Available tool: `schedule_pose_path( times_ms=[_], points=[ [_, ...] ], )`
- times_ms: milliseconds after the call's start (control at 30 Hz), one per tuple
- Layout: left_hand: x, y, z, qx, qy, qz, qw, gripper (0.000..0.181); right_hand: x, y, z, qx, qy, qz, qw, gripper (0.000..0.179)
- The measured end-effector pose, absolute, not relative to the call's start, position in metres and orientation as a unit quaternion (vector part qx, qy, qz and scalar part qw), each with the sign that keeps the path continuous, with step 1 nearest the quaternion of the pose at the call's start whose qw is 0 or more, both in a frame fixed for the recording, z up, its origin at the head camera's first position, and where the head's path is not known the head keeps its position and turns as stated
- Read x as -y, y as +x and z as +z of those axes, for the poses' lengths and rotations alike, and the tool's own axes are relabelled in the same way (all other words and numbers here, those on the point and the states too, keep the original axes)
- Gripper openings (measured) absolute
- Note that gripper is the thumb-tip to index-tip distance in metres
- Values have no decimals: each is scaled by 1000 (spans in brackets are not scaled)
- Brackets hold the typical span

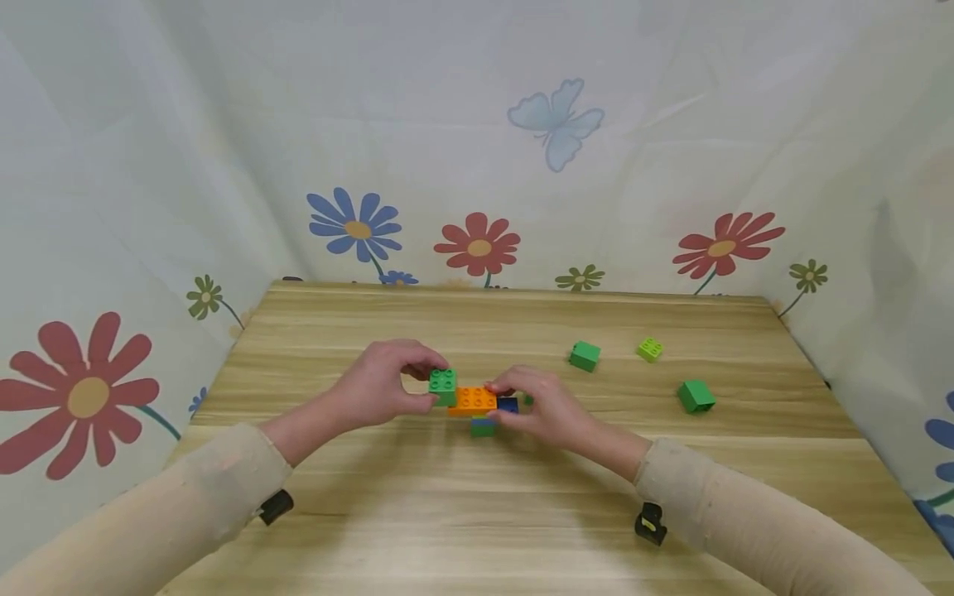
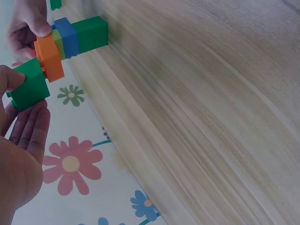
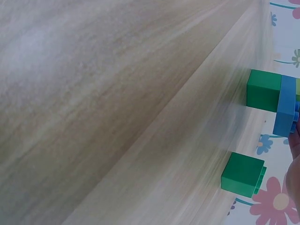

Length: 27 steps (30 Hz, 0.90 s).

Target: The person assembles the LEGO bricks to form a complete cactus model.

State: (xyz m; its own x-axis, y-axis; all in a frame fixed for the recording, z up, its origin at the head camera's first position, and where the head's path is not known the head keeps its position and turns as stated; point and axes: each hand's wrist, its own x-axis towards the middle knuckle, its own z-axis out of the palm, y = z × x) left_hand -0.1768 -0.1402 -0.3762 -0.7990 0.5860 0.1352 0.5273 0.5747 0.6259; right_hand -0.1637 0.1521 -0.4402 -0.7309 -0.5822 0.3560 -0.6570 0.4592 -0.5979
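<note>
My left hand [image 1: 387, 381] pinches a green studded block [image 1: 443, 386] between thumb and fingers, at the left end of an orange block [image 1: 473, 401]. In the left wrist view that green block overlaps the orange one's studded side. With thumb and fingertips my right hand [image 1: 547, 410] pinches the orange block near its right end. Beneath the orange block a lime layer [image 2: 57, 43], a blue block [image 2: 68, 37] and a green block [image 2: 93, 34] are joined in a stack. The right wrist view shows the stack's lower green block [image 3: 262, 91] and blue block [image 3: 285, 108].
On the wooden table [image 1: 462, 513], right of the hands, lie a green block [image 1: 585, 356], a small lime block [image 1: 650, 349] and another green block [image 1: 696, 396]. A small green piece [image 1: 528, 399] is mostly hidden behind my right hand. A flowered cloth [image 1: 417, 149] hangs behind and at the sides.
</note>
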Motion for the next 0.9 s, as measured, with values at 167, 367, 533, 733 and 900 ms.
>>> schedule_pose_path(
  times_ms=[167,367,533,733,900],
  points=[
    [137,-175,-374,-892,314,323,41,36,-152,-165,-440,850,368,372,54,33],
    [136,-175,-374,-893,304,328,53,36,-152,-165,-441,851,369,370,57,33],
    [135,-175,-376,-889,306,337,54,36,-153,-164,-442,849,369,372,62,33],
    [136,-176,-379,-889,301,341,55,36,-152,-163,-441,847,377,369,69,34],
    [137,-176,-382,-885,303,349,53,36,-152,-163,-439,850,373,365,65,34]
  ],
)
